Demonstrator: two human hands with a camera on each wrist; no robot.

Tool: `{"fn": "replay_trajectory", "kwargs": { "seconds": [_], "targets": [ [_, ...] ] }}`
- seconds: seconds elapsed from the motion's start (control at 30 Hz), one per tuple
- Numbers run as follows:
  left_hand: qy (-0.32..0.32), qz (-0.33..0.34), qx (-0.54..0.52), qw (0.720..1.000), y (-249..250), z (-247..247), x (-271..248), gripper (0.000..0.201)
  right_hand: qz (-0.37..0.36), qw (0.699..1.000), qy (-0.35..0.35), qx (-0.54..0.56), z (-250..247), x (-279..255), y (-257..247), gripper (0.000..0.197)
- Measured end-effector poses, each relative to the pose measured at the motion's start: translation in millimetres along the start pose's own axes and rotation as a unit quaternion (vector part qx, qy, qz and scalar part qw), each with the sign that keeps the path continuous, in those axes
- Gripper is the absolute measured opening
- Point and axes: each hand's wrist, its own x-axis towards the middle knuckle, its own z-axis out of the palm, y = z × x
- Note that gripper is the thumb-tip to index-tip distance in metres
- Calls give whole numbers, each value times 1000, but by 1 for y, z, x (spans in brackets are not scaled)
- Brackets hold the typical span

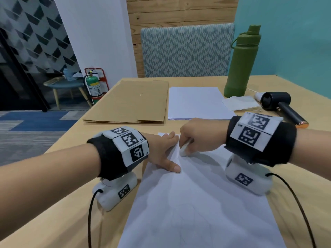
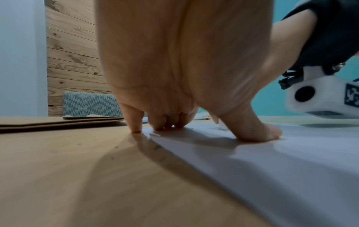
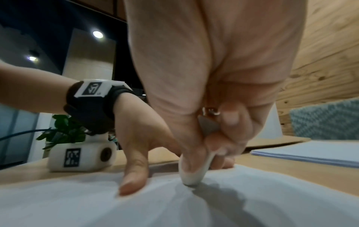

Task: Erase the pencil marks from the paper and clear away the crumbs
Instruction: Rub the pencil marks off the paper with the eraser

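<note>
A white sheet of paper (image 1: 202, 203) with faint pencil lines lies on the wooden table (image 1: 59, 203) in front of me. My left hand (image 1: 163, 154) presses flat on its upper left corner, fingers and thumb spread; the same hand (image 2: 184, 86) shows fingertips down on the paper (image 2: 272, 169). My right hand (image 1: 198, 136) pinches a white eraser (image 1: 184, 149) whose tip touches the paper just right of the left thumb. In the right wrist view the eraser (image 3: 194, 176) stands on the paper (image 3: 174, 207) between thumb and fingers of the right hand (image 3: 213, 92). No crumbs are discernible.
Behind the sheet lie a brown folder (image 1: 130, 102) and a stack of white paper (image 1: 197, 102). At the back right stand a green bottle (image 1: 241, 63), a folded cloth (image 1: 241, 103) and a black handheld blower (image 1: 283, 106). A patterned chair back (image 1: 186, 51) stands beyond the table.
</note>
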Motion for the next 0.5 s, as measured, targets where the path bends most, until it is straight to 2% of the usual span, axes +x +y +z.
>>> {"fn": "replay_trajectory", "kwargs": {
  "seconds": [0.13,0.2,0.33,0.5],
  "targets": [
    [1,3,-3,1000,-1,1,1,105,21,997,76,-8,1,14,3,20],
    [-1,4,3,1000,-1,0,1,104,22,998,65,-5,1,12,4,18],
    [-11,10,7,1000,-1,0,1,103,5,999,-14,28,-2,-1,4,18],
    [-16,5,6,1000,0,0,0,106,47,997,54,21,-4,16,4,20]
  ]
}}
